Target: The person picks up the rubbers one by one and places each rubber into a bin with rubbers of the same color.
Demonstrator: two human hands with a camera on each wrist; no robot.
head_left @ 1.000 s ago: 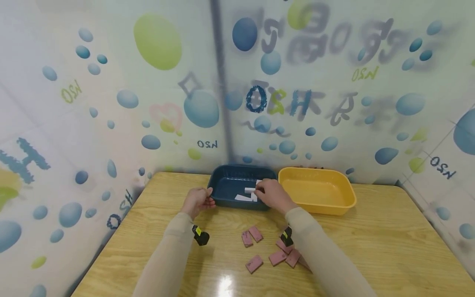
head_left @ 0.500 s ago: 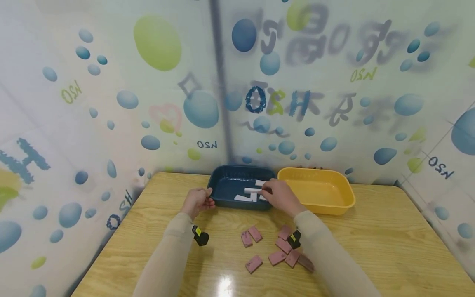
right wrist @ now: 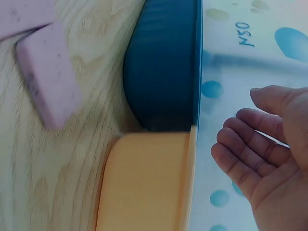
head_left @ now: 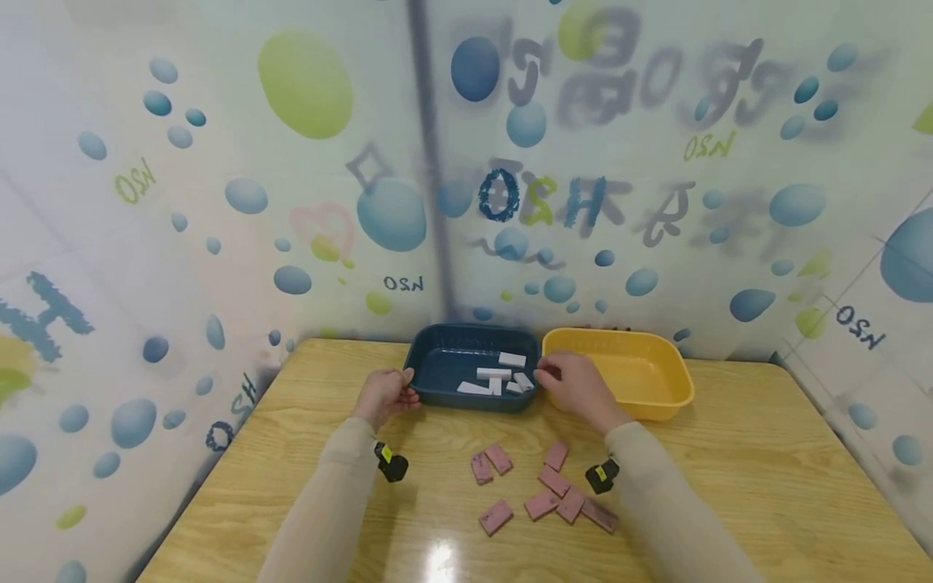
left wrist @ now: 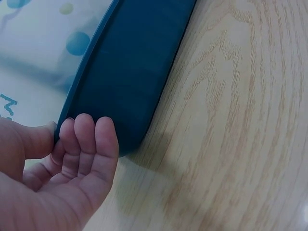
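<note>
My left hand (head_left: pixel 382 397) grips the left front corner of a dark blue plastic basin (head_left: pixel 466 401). In the left wrist view the thumb lies on the rim and the curled fingers (left wrist: pixel 107 139) press the outer wall. Several white rectangular pieces (head_left: pixel 494 374) lie scattered in the basin's right half. My right hand (head_left: pixel 579 393) hovers over the left end of a yellow basin (head_left: pixel 656 411), close to the blue basin's right edge. Its fingers are loosely bent and hold nothing, as the right wrist view shows, with the thumb (right wrist: pixel 272 98) apart from them.
Several pink eraser-like blocks (head_left: pixel 496 517) lie on the wooden table (head_left: pixel 765 470) in front of the basins, some touching. The two basins stand side by side against a printed wall sheet (head_left: pixel 342 243). Both wrists wear small black cameras (head_left: pixel 601 476).
My right hand has drawn back to the right, out of the blue basin, leaving the white pieces lying there in full view. My left hand keeps its hold on the rim.
</note>
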